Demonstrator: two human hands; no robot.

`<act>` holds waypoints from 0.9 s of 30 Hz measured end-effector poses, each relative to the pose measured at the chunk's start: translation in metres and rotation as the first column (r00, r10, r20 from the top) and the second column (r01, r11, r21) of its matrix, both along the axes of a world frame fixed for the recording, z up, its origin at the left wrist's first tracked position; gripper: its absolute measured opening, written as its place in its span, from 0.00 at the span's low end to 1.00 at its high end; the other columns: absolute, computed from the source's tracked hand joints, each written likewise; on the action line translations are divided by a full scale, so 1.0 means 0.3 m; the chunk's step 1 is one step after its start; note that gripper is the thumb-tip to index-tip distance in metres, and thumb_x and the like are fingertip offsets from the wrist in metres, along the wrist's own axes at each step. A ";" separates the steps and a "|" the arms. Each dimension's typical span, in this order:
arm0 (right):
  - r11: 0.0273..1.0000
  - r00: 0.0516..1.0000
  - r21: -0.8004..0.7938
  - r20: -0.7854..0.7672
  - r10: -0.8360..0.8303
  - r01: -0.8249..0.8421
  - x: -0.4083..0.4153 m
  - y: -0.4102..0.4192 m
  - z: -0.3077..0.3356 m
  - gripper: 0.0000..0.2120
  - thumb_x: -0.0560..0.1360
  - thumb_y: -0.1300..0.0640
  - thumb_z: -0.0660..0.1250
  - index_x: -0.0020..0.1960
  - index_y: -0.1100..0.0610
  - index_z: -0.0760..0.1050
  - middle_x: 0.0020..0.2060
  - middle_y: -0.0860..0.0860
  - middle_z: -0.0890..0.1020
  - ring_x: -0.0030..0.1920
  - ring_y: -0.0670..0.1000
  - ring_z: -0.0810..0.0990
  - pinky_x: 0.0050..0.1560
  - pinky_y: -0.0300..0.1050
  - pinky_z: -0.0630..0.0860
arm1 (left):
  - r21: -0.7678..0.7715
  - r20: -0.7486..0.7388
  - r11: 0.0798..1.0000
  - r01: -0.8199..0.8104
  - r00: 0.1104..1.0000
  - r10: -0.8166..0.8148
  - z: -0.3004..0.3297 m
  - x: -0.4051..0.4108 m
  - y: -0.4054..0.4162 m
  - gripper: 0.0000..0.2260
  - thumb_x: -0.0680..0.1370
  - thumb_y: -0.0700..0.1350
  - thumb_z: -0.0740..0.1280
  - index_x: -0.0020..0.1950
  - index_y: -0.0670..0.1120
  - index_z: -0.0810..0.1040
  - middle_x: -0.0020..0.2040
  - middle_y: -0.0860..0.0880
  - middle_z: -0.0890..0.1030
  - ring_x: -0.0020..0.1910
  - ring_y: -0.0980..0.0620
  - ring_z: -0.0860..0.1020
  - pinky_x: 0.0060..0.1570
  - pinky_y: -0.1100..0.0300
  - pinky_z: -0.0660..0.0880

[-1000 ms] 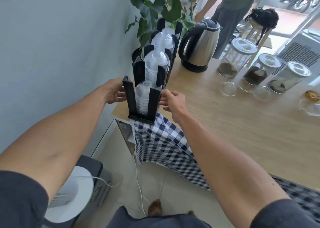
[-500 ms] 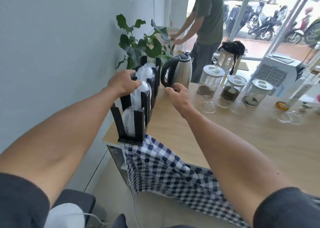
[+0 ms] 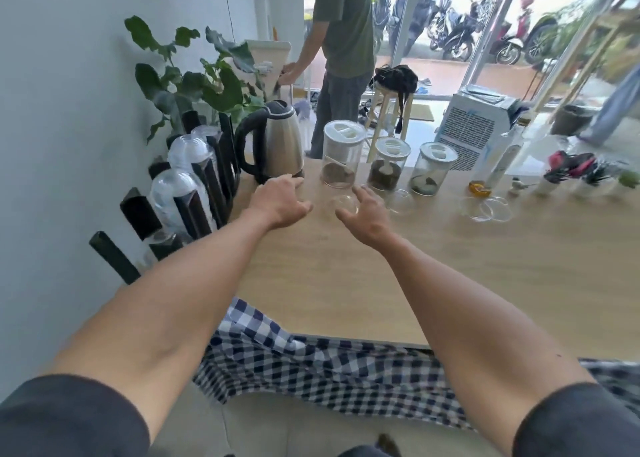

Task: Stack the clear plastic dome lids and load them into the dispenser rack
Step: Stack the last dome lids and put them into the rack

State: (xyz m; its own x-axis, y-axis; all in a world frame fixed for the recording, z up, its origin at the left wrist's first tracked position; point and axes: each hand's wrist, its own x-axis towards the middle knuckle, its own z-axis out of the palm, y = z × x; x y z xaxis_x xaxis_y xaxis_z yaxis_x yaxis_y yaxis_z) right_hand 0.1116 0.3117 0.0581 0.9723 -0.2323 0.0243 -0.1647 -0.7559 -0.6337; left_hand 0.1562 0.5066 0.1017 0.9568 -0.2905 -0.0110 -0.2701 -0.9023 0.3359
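Observation:
The black dispenser rack (image 3: 204, 193) stands along the wall at the table's left, with stacks of clear dome lids (image 3: 173, 189) lying in its slots. A loose clear dome lid (image 3: 344, 204) sits on the wooden table just in front of the jars. My right hand (image 3: 367, 214) hovers at it, fingers spread, touching or nearly touching its rim. My left hand (image 3: 282, 200) is open above the table beside the kettle, holding nothing. More loose lids lie further right: one (image 3: 398, 202) near the middle jar and a pair (image 3: 490, 208) beyond.
A steel kettle (image 3: 277, 144) stands behind my left hand. Three glass jars (image 3: 341, 155) with white lids line the back. A bottle (image 3: 505, 158) and small items sit at the far right. A checked cloth (image 3: 311, 363) hangs off the near edge. A person (image 3: 343, 40) stands beyond the table.
Both hands have left the dispenser rack and moved right over the table toward the loose lid. The view has swung up and right.

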 end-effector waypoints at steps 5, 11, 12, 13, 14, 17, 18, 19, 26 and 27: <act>0.997 0.999 -0.070 -0.052 0.005 -0.009 0.019 -0.253 -0.074 0.36 0.76 0.47 0.71 0.79 0.59 0.65 0.80 0.58 0.66 0.80 0.59 0.61 0.78 0.52 0.59 | 0.017 -0.038 1.000 0.022 0.999 -0.022 -0.091 0.018 -0.238 0.30 0.76 0.58 0.68 0.78 0.51 0.71 0.76 0.49 0.73 0.74 0.45 0.72 0.72 0.51 0.69; 0.996 0.994 -0.084 -0.105 0.020 -0.029 0.039 -0.500 -0.131 0.37 0.77 0.47 0.70 0.81 0.56 0.62 0.81 0.54 0.64 0.80 0.58 0.61 0.78 0.53 0.60 | 0.042 -0.072 0.999 0.000 0.997 0.003 -0.153 0.034 -0.472 0.30 0.76 0.57 0.68 0.77 0.51 0.72 0.75 0.49 0.75 0.72 0.45 0.74 0.70 0.50 0.71; 0.996 0.994 -0.081 -0.106 0.031 -0.040 0.042 -0.533 -0.138 0.37 0.76 0.48 0.71 0.81 0.56 0.63 0.81 0.54 0.64 0.79 0.58 0.61 0.77 0.54 0.61 | 0.050 -0.078 0.999 -0.004 0.997 0.008 -0.161 0.034 -0.507 0.30 0.76 0.57 0.68 0.77 0.51 0.71 0.75 0.49 0.75 0.72 0.44 0.74 0.70 0.49 0.71; 0.995 0.993 -0.083 -0.105 0.044 -0.053 0.049 -0.564 -0.149 0.36 0.76 0.48 0.71 0.80 0.57 0.64 0.80 0.54 0.65 0.79 0.59 0.63 0.76 0.54 0.62 | 0.053 -0.082 0.999 -0.007 0.997 0.011 -0.171 0.037 -0.539 0.30 0.76 0.56 0.68 0.77 0.51 0.71 0.75 0.49 0.74 0.72 0.44 0.73 0.70 0.49 0.71; 0.994 0.992 -0.086 -0.109 0.055 -0.065 0.053 -0.592 -0.157 0.35 0.76 0.49 0.71 0.79 0.58 0.65 0.79 0.55 0.67 0.78 0.59 0.64 0.76 0.54 0.63 | 0.053 -0.086 0.999 -0.012 0.996 0.016 -0.183 0.042 -0.570 0.29 0.77 0.55 0.68 0.77 0.50 0.71 0.75 0.48 0.74 0.73 0.44 0.73 0.70 0.50 0.70; 0.994 0.989 -0.071 -0.126 0.078 -0.087 0.071 -0.658 -0.186 0.33 0.77 0.51 0.72 0.78 0.60 0.66 0.76 0.57 0.69 0.77 0.60 0.64 0.74 0.54 0.64 | 0.072 -0.097 0.997 -0.011 0.995 0.017 -0.221 0.055 -0.644 0.29 0.77 0.53 0.68 0.78 0.50 0.70 0.76 0.47 0.73 0.76 0.45 0.69 0.73 0.51 0.66; 0.994 0.987 -0.060 -0.134 0.085 -0.094 0.079 -0.676 -0.194 0.33 0.77 0.51 0.72 0.78 0.60 0.66 0.76 0.57 0.69 0.77 0.60 0.64 0.74 0.54 0.64 | 0.085 -0.094 0.996 -0.006 0.995 0.014 -0.233 0.061 -0.664 0.29 0.76 0.53 0.68 0.78 0.50 0.70 0.76 0.47 0.73 0.76 0.45 0.68 0.75 0.50 0.65; 0.994 0.986 -0.044 -0.139 0.091 -0.097 0.090 -0.693 -0.205 0.33 0.77 0.51 0.72 0.78 0.59 0.66 0.76 0.57 0.69 0.77 0.60 0.64 0.75 0.54 0.63 | 0.098 -0.092 0.995 -0.004 0.996 0.013 -0.246 0.069 -0.683 0.30 0.76 0.53 0.68 0.78 0.50 0.70 0.77 0.47 0.72 0.77 0.46 0.68 0.75 0.49 0.64; 0.992 0.981 0.060 -0.151 0.122 -0.114 0.217 -0.744 -0.255 0.34 0.76 0.54 0.70 0.80 0.56 0.64 0.76 0.55 0.69 0.76 0.59 0.66 0.75 0.51 0.64 | 0.162 -0.073 0.986 0.038 0.997 -0.027 -0.321 0.181 -0.771 0.26 0.80 0.49 0.67 0.79 0.49 0.70 0.78 0.48 0.71 0.75 0.43 0.71 0.72 0.50 0.65; 0.992 0.981 0.070 -0.155 0.119 -0.109 0.239 -0.745 -0.265 0.34 0.76 0.54 0.70 0.80 0.56 0.64 0.76 0.55 0.69 0.76 0.59 0.66 0.76 0.52 0.64 | 0.164 -0.071 0.985 0.045 0.997 -0.034 -0.336 0.203 -0.778 0.25 0.80 0.48 0.67 0.77 0.49 0.71 0.77 0.47 0.72 0.73 0.42 0.72 0.71 0.50 0.66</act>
